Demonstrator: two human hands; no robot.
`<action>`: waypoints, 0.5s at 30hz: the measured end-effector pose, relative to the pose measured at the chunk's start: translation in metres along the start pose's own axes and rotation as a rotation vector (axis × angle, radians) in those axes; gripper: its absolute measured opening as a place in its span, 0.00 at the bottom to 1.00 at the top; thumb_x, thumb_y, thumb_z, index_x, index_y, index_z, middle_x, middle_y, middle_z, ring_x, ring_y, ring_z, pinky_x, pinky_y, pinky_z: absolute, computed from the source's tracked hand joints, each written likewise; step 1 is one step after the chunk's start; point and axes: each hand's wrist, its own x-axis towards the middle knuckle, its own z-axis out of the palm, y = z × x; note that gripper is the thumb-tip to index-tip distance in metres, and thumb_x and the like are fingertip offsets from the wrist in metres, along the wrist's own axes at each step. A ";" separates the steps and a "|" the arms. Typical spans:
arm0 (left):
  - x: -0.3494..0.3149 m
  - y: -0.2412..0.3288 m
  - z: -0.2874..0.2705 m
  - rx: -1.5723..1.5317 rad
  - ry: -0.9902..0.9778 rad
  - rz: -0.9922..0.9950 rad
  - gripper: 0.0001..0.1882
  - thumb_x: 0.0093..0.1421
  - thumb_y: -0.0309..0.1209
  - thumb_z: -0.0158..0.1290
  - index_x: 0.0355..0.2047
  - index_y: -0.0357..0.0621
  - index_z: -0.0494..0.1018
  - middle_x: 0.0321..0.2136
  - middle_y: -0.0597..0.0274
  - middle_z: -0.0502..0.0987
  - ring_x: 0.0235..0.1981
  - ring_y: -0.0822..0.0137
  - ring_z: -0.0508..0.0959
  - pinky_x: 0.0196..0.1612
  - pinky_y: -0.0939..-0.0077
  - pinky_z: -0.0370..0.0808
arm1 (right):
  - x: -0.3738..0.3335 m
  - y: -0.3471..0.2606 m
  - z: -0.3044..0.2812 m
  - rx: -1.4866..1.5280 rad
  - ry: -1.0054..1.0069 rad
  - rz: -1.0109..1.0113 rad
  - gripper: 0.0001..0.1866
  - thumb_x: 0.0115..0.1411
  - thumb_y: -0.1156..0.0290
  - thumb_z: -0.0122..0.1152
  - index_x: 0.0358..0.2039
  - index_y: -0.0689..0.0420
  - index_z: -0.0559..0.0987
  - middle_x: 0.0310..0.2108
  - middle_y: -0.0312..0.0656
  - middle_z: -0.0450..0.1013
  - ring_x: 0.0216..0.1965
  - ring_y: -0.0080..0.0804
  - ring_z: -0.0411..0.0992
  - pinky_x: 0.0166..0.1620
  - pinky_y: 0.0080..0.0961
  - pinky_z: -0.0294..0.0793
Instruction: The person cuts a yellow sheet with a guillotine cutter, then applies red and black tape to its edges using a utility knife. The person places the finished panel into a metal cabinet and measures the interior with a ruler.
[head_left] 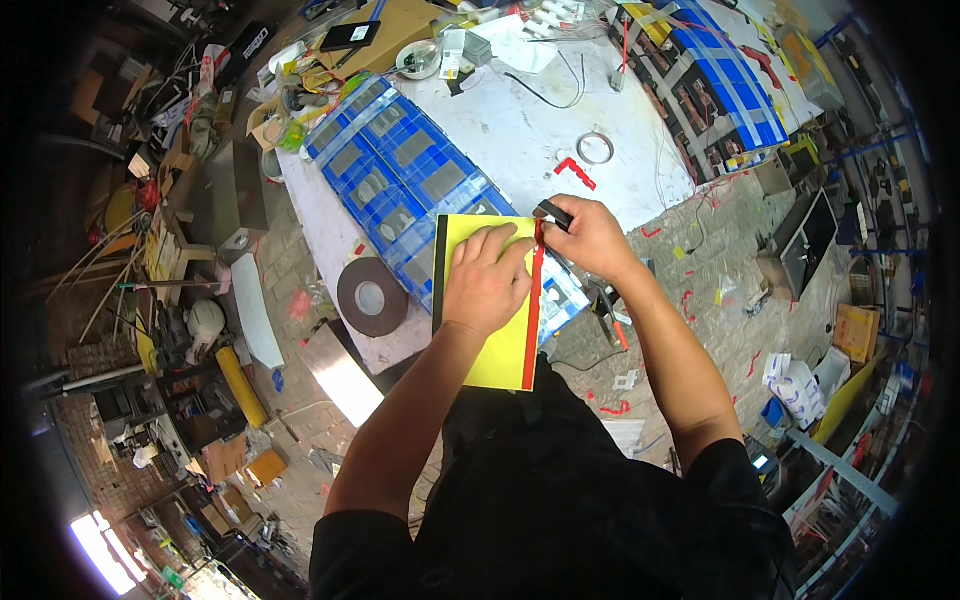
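Observation:
A yellow rectangular sheet (489,350) lies over the near end of a blue-taped battery pack (400,150). It has a black strip (440,265) on its left edge and a red strip (533,330) down its right edge. My left hand (487,280) presses on the sheet with its fingers slightly spread, the fingertips close to the red strip. At the sheet's top right corner, my right hand (590,240) is closed around a short black piece (549,212), which looks like a bent strip of tape; its far part is hidden by the fingers.
A large dark roll of tape (372,297) lies left of the pack. On the white table are a tape ring (596,148) and red scraps (577,173). Another blue battery pack (735,80) stands at the far right. A red-handled tool (613,318) is beside my right forearm.

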 end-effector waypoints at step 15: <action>-0.001 -0.003 0.002 0.009 -0.008 -0.004 0.19 0.56 0.27 0.59 0.49 0.54 0.80 0.51 0.59 0.76 0.55 0.55 0.74 0.56 0.58 0.70 | -0.001 0.001 0.000 -0.027 0.052 -0.019 0.09 0.61 0.65 0.66 0.37 0.57 0.84 0.26 0.46 0.80 0.27 0.39 0.79 0.35 0.32 0.77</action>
